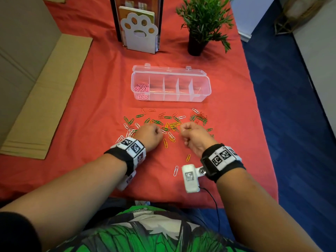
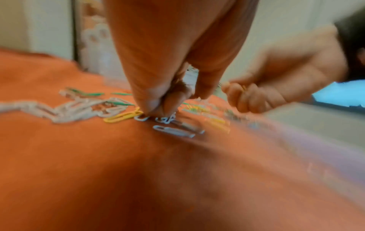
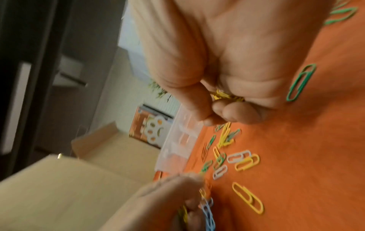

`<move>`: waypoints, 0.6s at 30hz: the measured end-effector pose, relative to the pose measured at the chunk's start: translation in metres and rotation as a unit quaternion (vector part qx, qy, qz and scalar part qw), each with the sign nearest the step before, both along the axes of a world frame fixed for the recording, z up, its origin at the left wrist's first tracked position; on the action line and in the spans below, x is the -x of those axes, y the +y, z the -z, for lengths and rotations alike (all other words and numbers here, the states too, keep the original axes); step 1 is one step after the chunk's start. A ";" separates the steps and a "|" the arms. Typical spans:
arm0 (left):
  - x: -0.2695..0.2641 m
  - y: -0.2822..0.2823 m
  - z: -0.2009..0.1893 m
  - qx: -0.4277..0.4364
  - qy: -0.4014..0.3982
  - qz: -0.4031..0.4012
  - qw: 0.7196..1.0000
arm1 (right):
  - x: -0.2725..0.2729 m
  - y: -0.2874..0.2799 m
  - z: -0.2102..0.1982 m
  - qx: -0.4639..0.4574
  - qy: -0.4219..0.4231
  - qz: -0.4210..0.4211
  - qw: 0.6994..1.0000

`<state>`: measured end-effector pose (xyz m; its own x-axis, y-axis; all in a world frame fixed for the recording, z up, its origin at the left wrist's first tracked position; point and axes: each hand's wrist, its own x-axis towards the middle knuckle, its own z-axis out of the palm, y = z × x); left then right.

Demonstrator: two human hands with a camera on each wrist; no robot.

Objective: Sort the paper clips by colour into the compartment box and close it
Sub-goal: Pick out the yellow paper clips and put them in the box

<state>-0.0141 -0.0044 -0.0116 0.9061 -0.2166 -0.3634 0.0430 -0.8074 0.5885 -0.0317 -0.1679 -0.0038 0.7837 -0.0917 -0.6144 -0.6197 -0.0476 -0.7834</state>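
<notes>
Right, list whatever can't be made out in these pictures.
- Left hand, left wrist view: fingertips bunched on the cloth; motion blur hides which clip they pinch.
- Right hand, right wrist view: how many yellow clips it grips, fingers cover them.
- Compartment box, head view: thin contents right of the pink clips, too small.

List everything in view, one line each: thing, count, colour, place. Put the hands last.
box: one, clear, lid open, mid-table.
pink clips: many, leftmost compartment of the box.
loose clips: many, green, yellow, white, red, on the cloth near the hands.
cloth: one, red, covers the table.
bookend: one, white, paw-shaped, behind the box.
plant: one, green, black pot, back right.
cardboard: flat, tan, left.
left hand: fingertips pinched at white clips.
right hand: holds yellow clips.
</notes>
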 end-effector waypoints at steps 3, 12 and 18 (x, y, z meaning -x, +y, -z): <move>-0.003 -0.001 -0.012 0.225 0.179 -0.164 0.944 | 0.005 -0.017 -0.008 -0.120 0.012 0.059 0.991; 0.004 -0.002 -0.023 0.406 0.330 -0.281 0.805 | 0.023 -0.026 -0.017 0.317 0.082 -0.219 0.919; 0.016 -0.009 -0.002 -0.014 -0.012 0.078 0.997 | 0.051 -0.012 -0.008 0.499 0.071 -0.362 0.784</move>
